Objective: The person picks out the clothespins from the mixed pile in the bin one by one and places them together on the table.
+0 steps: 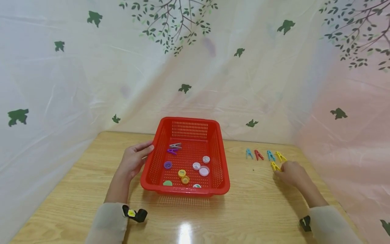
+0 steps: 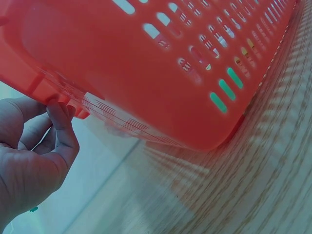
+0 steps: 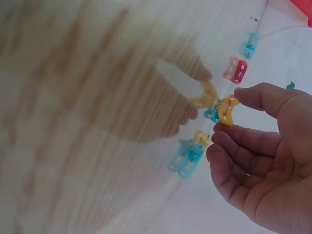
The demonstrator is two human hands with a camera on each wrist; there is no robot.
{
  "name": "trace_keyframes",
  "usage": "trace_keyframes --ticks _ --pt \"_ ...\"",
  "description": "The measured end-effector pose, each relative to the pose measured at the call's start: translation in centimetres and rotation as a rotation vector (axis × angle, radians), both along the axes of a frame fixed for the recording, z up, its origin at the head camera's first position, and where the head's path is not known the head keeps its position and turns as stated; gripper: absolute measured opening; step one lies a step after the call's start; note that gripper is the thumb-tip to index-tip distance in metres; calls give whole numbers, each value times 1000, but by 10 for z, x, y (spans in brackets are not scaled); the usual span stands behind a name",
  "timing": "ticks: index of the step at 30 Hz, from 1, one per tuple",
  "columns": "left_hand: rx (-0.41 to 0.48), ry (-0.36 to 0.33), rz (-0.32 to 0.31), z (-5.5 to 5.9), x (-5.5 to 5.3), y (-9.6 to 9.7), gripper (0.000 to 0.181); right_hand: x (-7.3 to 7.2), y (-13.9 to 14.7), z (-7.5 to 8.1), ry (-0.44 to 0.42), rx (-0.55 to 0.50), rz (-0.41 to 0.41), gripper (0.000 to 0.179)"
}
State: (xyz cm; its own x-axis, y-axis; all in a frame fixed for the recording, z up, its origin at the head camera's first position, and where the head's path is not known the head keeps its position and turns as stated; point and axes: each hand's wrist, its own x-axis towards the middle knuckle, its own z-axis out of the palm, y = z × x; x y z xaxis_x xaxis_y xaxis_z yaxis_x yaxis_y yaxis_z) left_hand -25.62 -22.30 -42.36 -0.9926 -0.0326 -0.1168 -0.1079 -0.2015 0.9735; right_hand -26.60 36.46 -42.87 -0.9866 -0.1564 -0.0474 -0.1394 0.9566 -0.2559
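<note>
A red plastic basket (image 1: 186, 190) stands on the table, tilted in no visible way. At its left rim, my left hand (image 1: 134, 161) holds the edge with thumb and fingers; the left wrist view shows this hand (image 2: 41, 146) by the basket's rim (image 2: 53, 85). Far to the right, my right hand (image 1: 293, 173) pinches a yellow clothespin (image 1: 275, 166) between thumb and fingertips. Close to it are another yellow clothespin (image 1: 281, 156), a blue clothespin (image 1: 271, 155), a red clothespin (image 1: 259, 155) and a light blue clothespin (image 1: 249, 153).
Inside the basket lie a grey clothespin (image 1: 175, 145), a purple clothespin (image 1: 172, 151) and several bottle caps, including a purple cap (image 1: 168, 165) and a pale pink cap (image 1: 204, 170). A printed curtain (image 1: 146, 84) hangs behind the wooden table (image 1: 243, 210).
</note>
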Motion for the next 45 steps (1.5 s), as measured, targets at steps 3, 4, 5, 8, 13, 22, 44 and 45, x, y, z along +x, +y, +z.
trace_keyframes --ticks 3,4,5,8,13,22,44,45 --pt "-3 1 -1 0 0 -1 60 -1 -1 -1 -18 6 -12 43" --pt "-6 2 -3 0 1 -2 60 -2 -1 -1 -22 9 -13 43" --pt "-3 2 -2 0 1 -2 60 -2 -1 -1 -26 9 -13 42" --pt "-3 3 -2 0 2 -2 59 -3 -1 -1 -41 14 -11 40" --pt "-5 3 -4 1 3 -3 59 -4 -1 0 -3 18 -1 30" --pt "-7 4 -8 1 2 -3 60 -8 -4 5 12 -9 3 36" --pt "-11 1 -21 2 1 -1 60 -7 -1 2 34 -25 13 32" --pt "-12 0 -21 2 1 -1 59 -7 -1 3 32 -27 11 32"
